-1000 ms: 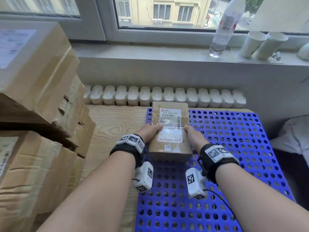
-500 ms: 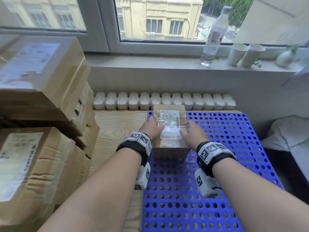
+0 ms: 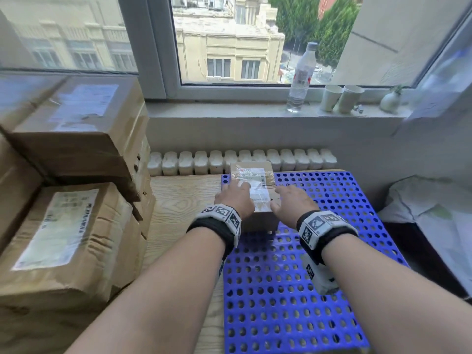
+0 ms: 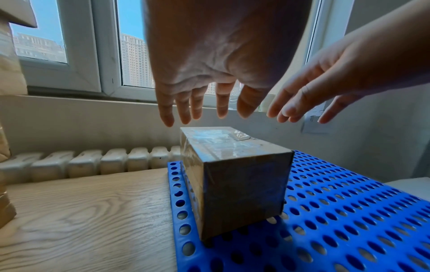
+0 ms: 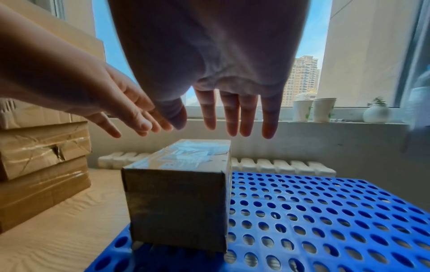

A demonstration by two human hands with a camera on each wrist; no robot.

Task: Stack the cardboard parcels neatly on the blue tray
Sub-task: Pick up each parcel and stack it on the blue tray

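A small brown cardboard parcel with a white label and clear tape lies on the far left corner of the blue perforated tray. Both wrist views show the parcel resting flat on the tray with nothing touching it. My left hand and right hand hover just above it, fingers straight and spread, empty. The left hand and the right hand are both lifted clear of the parcel's top.
Large cardboard parcels are stacked high on the left of the wooden table. A white radiator runs behind the tray. On the windowsill stand a water bottle, two paper cups and a small vase.
Both hands gripped the parcel's sides and slid it toward the tray's far left corner. Now they have let go and lifted off it, fingers spread.
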